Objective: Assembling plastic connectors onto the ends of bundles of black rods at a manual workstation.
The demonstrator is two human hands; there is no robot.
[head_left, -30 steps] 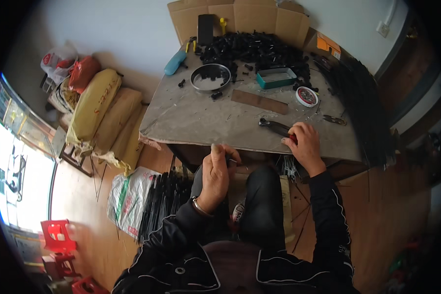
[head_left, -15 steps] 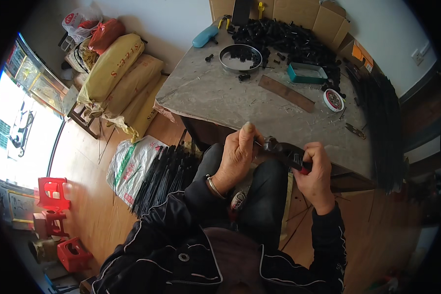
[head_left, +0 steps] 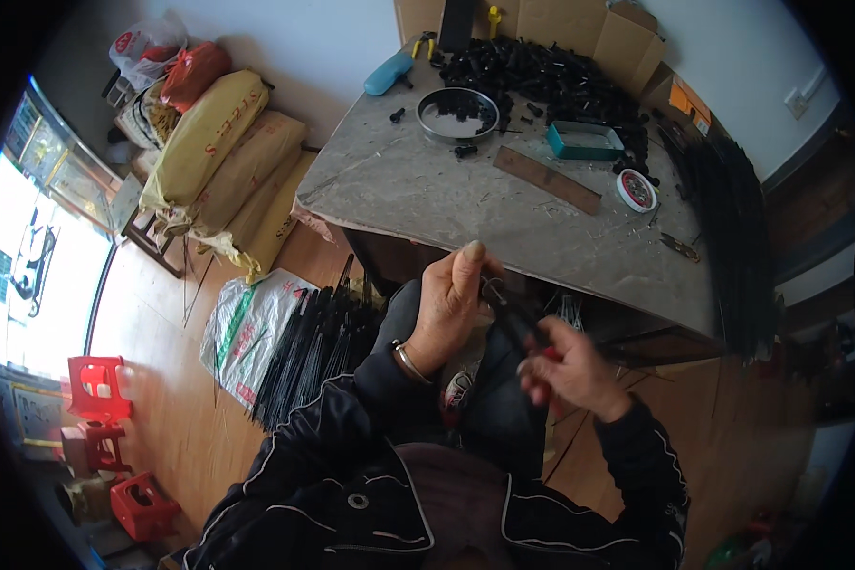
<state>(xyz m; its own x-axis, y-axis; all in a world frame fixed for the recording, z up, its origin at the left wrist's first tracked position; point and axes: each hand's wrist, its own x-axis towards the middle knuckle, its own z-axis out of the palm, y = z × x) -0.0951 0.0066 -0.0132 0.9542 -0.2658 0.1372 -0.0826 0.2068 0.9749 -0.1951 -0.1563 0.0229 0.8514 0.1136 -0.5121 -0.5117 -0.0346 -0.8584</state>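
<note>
My left hand [head_left: 449, 306] is above my lap, just off the table's front edge, thumb up and fingers curled closed. What it grips is hidden behind the fingers. At its fingertips is the dark head of a pair of pliers [head_left: 513, 318] with red handles. My right hand [head_left: 582, 372], smeared by motion, is round those handles, right of and nearer than the left. A small curved shape shows where the head meets my left fingers; I cannot tell what it is.
On the grey table [head_left: 389, 195] lie a black parts heap [head_left: 560, 76], a round tray [head_left: 459, 133], a teal box [head_left: 584, 142], a rusty metal strip [head_left: 546, 180], a small white dish [head_left: 636, 192] and pliers [head_left: 680, 249]. Black rods [head_left: 304, 351] lie on the floor at left.
My right hand has swung nearer and left, and the pliers now slant down from the left hand. The left hand has barely moved. The whole view has shifted slightly.
</note>
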